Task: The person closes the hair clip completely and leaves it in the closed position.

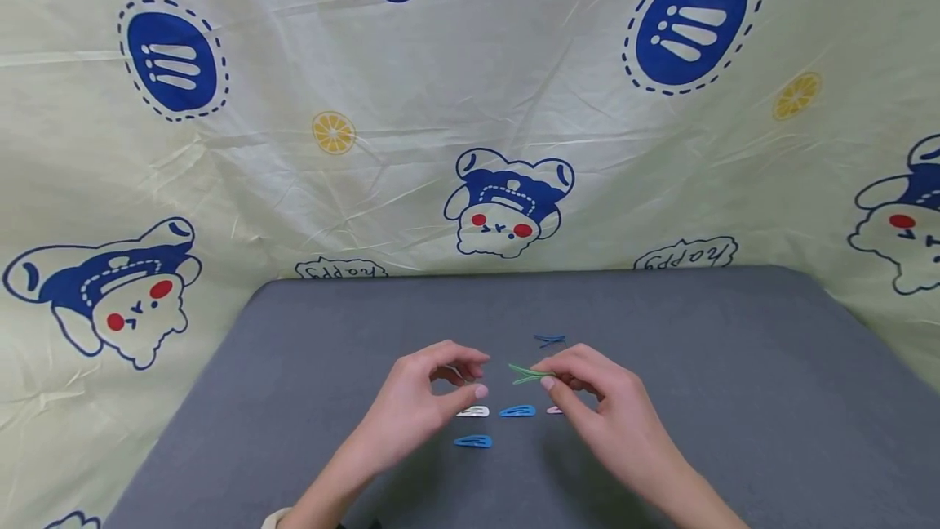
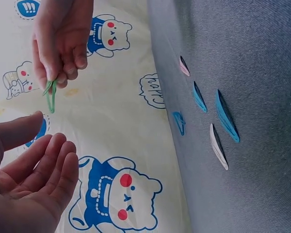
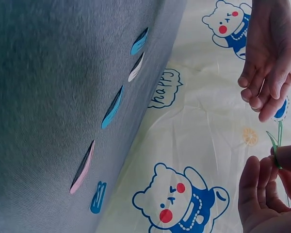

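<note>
A green snap hair clip (image 1: 523,374) is pinched between the thumb and fingers of my right hand (image 1: 604,390), raised over the table. Its two prongs spread apart and point towards my left hand (image 1: 429,386), which hovers opposite with bent fingers and nothing in its grasp. A small gap separates the left fingertips from the clip. Below the hands lie a white clip (image 1: 476,411), a blue clip (image 1: 518,411) and a pink clip (image 1: 554,410), partly hidden by my right hand in the head view. Nearer to me is another blue clip (image 1: 473,441).
Beyond my right hand a darker blue clip (image 1: 550,340) stands on the table with its prongs apart. Grey cloth covers the table (image 1: 338,333). A pale printed curtain (image 1: 411,194) hangs behind the far edge and along both sides.
</note>
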### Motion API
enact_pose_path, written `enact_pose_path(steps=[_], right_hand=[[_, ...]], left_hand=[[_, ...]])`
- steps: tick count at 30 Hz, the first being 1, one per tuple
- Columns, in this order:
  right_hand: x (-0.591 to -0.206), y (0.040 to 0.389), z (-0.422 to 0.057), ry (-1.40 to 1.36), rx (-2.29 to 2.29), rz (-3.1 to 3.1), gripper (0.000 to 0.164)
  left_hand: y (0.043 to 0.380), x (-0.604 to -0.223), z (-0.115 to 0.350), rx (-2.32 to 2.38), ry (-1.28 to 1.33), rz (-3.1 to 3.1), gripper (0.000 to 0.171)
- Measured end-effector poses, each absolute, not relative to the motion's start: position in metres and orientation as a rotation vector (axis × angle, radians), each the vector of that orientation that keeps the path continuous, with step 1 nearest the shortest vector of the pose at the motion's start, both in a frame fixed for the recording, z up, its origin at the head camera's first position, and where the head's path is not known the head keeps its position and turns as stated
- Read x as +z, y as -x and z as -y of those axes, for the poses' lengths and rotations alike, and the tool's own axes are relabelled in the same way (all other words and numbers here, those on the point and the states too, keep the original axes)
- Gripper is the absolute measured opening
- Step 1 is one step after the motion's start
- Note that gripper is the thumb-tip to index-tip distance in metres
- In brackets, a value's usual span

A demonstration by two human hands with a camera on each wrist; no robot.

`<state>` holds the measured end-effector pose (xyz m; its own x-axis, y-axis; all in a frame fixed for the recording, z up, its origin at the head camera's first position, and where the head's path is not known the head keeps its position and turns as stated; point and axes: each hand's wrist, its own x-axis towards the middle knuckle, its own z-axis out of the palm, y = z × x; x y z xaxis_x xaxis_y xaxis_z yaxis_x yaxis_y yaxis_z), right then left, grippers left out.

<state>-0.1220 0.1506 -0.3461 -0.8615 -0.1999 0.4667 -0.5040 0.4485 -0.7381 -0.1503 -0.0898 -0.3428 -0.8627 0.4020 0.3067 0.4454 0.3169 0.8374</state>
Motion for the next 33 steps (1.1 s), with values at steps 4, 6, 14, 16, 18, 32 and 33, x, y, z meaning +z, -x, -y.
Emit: enact_pose_path(steps=[4, 6, 14, 16, 18, 32, 33], right_hand=[[-0.346, 0.117, -0.152, -0.551, 1.323, 2.427, 0.019], [-0.347, 0.115, -0.152, -0.535, 1.318, 2.437, 0.020], [-0.348, 0.113, -0.152, -0.539, 1.351, 2.474, 0.021], [-0.349, 0.113, -0.151, -0.546, 1.355, 2.483, 0.023], [-0.349, 0.113, -0.150, -0.561, 1.360, 2.488, 0.025], [-0.351, 0.109, -0.148, -0.614, 1.423, 2.488, 0.022], [-0.351, 0.110, -0.149, -0.633, 1.437, 2.479, 0.022]], left_hand=[[0.149, -0.341, 0.089, -1.607, 0.820, 2.516, 0.029], [0.147, -0.341, 0.089, -1.595, 0.833, 2.518, 0.028], [0.140, -0.344, 0.082, -1.524, 0.890, 2.518, 0.030], [0.139, -0.347, 0.078, -1.526, 0.900, 2.518, 0.030], [0.139, -0.350, 0.075, -1.533, 0.901, 2.514, 0.030], [0.135, -0.355, 0.067, -1.580, 0.887, 2.404, 0.018], [0.135, -0.356, 0.067, -1.586, 0.879, 2.396, 0.016]])
